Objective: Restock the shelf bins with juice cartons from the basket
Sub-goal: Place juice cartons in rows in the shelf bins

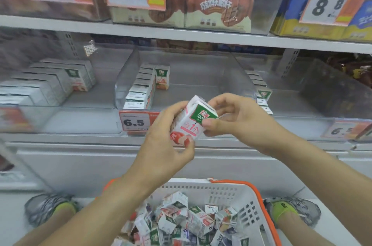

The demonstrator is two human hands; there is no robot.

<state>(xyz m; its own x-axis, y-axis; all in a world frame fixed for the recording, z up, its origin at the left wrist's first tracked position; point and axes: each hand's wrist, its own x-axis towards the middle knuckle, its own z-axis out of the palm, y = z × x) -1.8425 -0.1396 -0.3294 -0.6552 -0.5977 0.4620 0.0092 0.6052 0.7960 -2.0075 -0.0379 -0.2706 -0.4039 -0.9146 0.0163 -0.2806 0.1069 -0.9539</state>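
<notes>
Single head-worn view, looking forward and down, close to shelf bins (pixel 181 92), basket (pixel 231 191) below

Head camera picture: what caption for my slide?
Both hands hold one juice carton above the basket, facing the shelf bins.

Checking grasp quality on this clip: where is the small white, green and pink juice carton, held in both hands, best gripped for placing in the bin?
Grip the white, green and pink juice carton across its flat side panels, coming from below and behind: flat parallel faces suit a pinch.

White juice carton (pixel 193 121) with green top panel, pink band, red fruit print. Grey slotted plastic basket (pixel 227 193), orange rim, 6 o'clock. Brown-and-cream biscuit box (pixel 217 10), 12 o'clock.
</notes>
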